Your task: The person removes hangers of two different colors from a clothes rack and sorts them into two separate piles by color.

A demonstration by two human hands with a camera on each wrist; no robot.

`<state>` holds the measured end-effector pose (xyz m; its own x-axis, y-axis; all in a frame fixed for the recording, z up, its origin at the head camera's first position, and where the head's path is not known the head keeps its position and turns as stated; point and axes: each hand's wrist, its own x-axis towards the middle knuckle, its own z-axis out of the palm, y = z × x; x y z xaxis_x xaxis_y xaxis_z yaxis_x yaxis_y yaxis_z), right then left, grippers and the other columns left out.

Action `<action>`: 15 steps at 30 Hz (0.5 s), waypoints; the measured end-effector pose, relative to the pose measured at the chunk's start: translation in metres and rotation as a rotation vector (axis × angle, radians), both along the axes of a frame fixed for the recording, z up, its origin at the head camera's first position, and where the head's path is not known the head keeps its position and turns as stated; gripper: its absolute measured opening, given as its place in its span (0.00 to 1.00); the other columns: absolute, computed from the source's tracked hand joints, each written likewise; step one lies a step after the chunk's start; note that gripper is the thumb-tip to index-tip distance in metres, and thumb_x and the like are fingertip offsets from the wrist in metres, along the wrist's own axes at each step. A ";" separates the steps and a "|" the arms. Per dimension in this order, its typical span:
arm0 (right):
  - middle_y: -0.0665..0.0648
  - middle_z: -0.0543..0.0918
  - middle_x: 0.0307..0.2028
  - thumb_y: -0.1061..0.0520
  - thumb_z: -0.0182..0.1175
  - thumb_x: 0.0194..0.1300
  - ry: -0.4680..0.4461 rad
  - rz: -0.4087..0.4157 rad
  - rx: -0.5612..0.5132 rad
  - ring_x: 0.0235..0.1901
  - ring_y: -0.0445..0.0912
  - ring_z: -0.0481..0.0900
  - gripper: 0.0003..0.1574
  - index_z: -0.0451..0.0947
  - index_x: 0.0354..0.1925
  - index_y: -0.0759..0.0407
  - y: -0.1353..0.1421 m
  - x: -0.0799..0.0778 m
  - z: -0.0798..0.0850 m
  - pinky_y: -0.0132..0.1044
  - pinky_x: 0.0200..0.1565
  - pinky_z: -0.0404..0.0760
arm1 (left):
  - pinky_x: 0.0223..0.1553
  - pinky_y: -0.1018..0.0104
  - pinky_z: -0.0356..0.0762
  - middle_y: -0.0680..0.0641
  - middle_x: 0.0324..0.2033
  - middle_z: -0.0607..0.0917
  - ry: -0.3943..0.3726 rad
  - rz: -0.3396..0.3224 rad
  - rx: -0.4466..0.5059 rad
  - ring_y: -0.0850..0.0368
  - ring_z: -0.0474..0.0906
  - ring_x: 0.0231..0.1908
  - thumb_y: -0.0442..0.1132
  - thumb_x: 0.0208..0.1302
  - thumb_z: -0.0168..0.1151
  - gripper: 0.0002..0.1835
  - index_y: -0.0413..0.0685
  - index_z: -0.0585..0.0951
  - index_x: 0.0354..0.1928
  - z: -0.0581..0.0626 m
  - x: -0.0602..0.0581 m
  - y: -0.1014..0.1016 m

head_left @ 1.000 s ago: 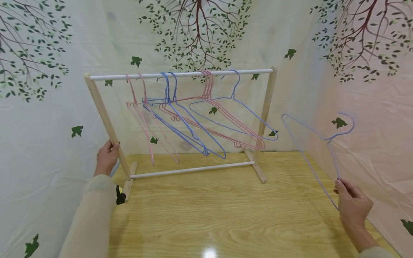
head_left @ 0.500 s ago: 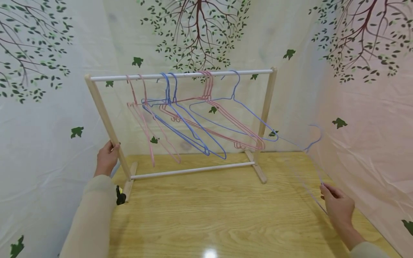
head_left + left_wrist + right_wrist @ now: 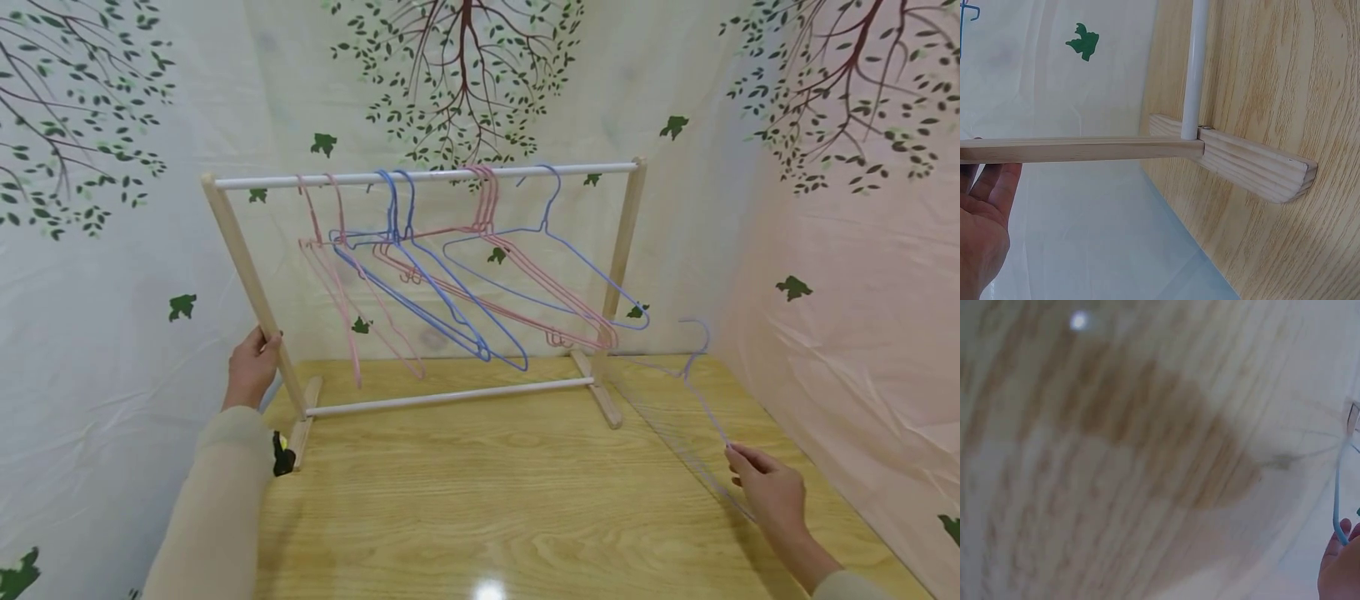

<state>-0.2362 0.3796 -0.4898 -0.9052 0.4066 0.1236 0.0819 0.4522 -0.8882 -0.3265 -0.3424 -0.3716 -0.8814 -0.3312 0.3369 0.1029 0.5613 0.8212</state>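
My left hand (image 3: 252, 367) grips the left wooden post (image 3: 243, 258) of a small clothes rack, fingers curled round it. In the left wrist view that hand (image 3: 985, 231) holds the post (image 3: 1097, 150) at the left edge. My right hand (image 3: 772, 492) pinches a pale blue wire hanger (image 3: 686, 372) by one sloping arm, right of the rack and over the table. Its hook points up, and its lower bar is blurred. The right wrist view shows only part of that hand (image 3: 1341, 569) with the hanger (image 3: 1337, 500) at the right edge.
Several pink and blue hangers hang from the white top rail (image 3: 442, 176), among them a lone blue hanger (image 3: 592, 271) at the right end. A lower white rail (image 3: 450, 397) joins the wooden feet. A small black object (image 3: 283, 455) is by the left foot.
My right hand has moved left and slightly down with the blue hanger, bringing it closer to the rack's right end. My left hand stays on the post.
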 end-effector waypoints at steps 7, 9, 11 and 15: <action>0.57 0.88 0.35 0.44 0.57 0.73 -0.043 -0.091 0.175 0.27 0.40 0.82 0.30 0.79 0.56 0.69 0.017 -0.009 -0.012 0.30 0.30 0.79 | 0.62 0.47 0.71 0.35 0.66 0.71 0.031 0.003 0.019 0.37 0.71 0.61 0.45 0.79 0.44 0.25 0.38 0.69 0.69 -0.004 -0.005 -0.004; 0.64 0.87 0.40 0.45 0.56 0.73 -0.070 -0.101 0.246 0.34 0.51 0.84 0.28 0.79 0.55 0.69 0.023 -0.013 -0.015 0.38 0.37 0.79 | 0.62 0.48 0.71 0.35 0.65 0.72 0.041 0.001 0.033 0.38 0.72 0.61 0.45 0.79 0.45 0.24 0.38 0.70 0.68 -0.005 -0.005 -0.004; 0.69 0.84 0.47 0.45 0.54 0.73 -0.107 -0.089 0.285 0.44 0.63 0.81 0.29 0.79 0.54 0.69 0.029 -0.016 -0.017 0.49 0.45 0.77 | 0.62 0.47 0.70 0.34 0.65 0.72 0.037 -0.004 0.042 0.37 0.71 0.61 0.44 0.79 0.45 0.24 0.38 0.69 0.69 -0.005 -0.005 -0.004; 0.74 0.76 0.56 0.44 0.51 0.74 -0.162 -0.068 0.316 0.54 0.72 0.72 0.31 0.76 0.56 0.70 0.037 -0.018 -0.018 0.60 0.52 0.70 | 0.63 0.42 0.68 0.33 0.67 0.70 0.014 -0.030 0.030 0.35 0.68 0.63 0.45 0.80 0.41 0.26 0.37 0.66 0.72 -0.004 -0.004 -0.004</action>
<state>-0.2544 0.4169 -0.5075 -0.8957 0.4309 0.1102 0.2491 0.6913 -0.6782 -0.3301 -0.3464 -0.3756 -0.8862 -0.3151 0.3398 0.1311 0.5328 0.8360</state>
